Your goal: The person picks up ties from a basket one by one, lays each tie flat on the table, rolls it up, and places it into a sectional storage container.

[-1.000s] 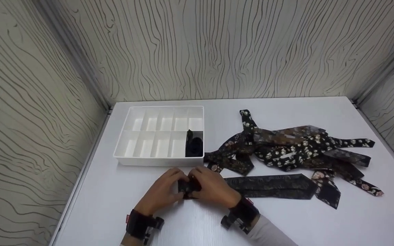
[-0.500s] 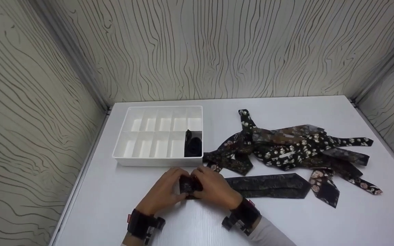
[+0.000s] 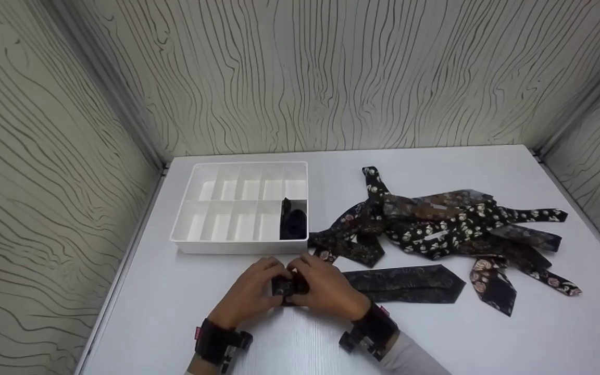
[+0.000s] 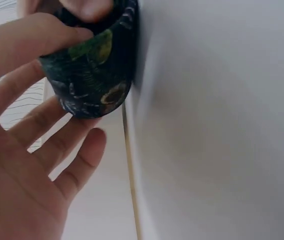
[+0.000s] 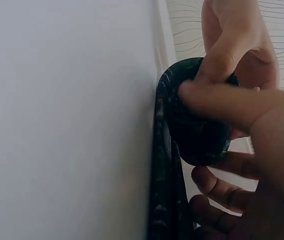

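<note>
A dark patterned necktie point(image 3: 404, 284) lies along the table, its wide pointed end to the right and its other end rolled into a coil point(image 4: 94, 75). My left hand point(image 3: 250, 286) grips the coil from the left, thumb on its near edge and fingers round the far side. From the right, my right hand point(image 3: 326, 289) holds the same coil, its thumb pressed at the roll's edge in the right wrist view. The coil stands on its side on the table, just in front of the white divided box point(image 3: 242, 247). Both hands partly hide it in the head view.
One front right compartment of the box holds a rolled dark necktie point(image 3: 295, 224). Several floral neckties point(image 3: 446, 229) lie in a loose heap to the right, one tie tip point(image 3: 495, 291) near the flat tie's point. Patterned walls stand behind and beside the table point(image 3: 300, 344).
The flat tie's pointed end has drawn leftward, away from the nearby floral tie tip, as the coil is rolled. Both hands stay in nearly the same place.
</note>
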`<action>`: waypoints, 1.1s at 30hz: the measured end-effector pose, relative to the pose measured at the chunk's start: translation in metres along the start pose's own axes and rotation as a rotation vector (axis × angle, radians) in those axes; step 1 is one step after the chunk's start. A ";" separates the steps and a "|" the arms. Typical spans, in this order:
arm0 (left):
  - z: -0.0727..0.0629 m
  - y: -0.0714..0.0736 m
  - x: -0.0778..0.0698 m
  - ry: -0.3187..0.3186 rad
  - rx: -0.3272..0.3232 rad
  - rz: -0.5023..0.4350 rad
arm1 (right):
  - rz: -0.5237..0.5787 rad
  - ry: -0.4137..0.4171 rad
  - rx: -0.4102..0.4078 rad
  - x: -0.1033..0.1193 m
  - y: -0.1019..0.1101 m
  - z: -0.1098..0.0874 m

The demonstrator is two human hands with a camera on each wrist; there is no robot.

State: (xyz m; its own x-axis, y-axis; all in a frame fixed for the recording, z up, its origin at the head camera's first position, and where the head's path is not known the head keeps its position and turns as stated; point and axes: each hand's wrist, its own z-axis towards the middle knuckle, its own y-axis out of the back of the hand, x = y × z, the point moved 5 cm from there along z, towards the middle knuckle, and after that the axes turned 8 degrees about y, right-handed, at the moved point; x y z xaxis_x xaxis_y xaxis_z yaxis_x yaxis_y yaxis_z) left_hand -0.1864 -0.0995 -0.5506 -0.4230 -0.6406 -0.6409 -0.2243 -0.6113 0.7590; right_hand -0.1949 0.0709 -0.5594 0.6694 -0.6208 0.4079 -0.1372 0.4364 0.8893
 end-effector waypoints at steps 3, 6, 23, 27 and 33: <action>0.000 -0.001 0.000 0.018 0.013 -0.027 | -0.008 0.007 -0.014 0.000 0.000 -0.001; 0.000 -0.003 0.001 0.035 0.028 -0.032 | -0.009 0.003 -0.013 0.000 0.001 -0.003; -0.001 -0.003 -0.001 0.028 0.021 -0.033 | -0.025 -0.015 0.002 0.004 0.004 -0.008; -0.001 -0.003 -0.001 0.035 0.032 -0.048 | -0.015 -0.027 -0.004 0.004 0.003 -0.009; -0.001 -0.004 -0.002 0.022 0.029 -0.042 | -0.028 -0.013 -0.020 0.005 0.004 -0.010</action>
State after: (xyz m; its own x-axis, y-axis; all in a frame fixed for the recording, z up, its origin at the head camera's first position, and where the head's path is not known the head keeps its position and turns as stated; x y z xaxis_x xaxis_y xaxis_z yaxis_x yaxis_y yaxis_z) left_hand -0.1836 -0.0963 -0.5527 -0.3936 -0.6245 -0.6746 -0.2670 -0.6245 0.7339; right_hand -0.1845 0.0758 -0.5556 0.6634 -0.6410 0.3861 -0.1041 0.4319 0.8959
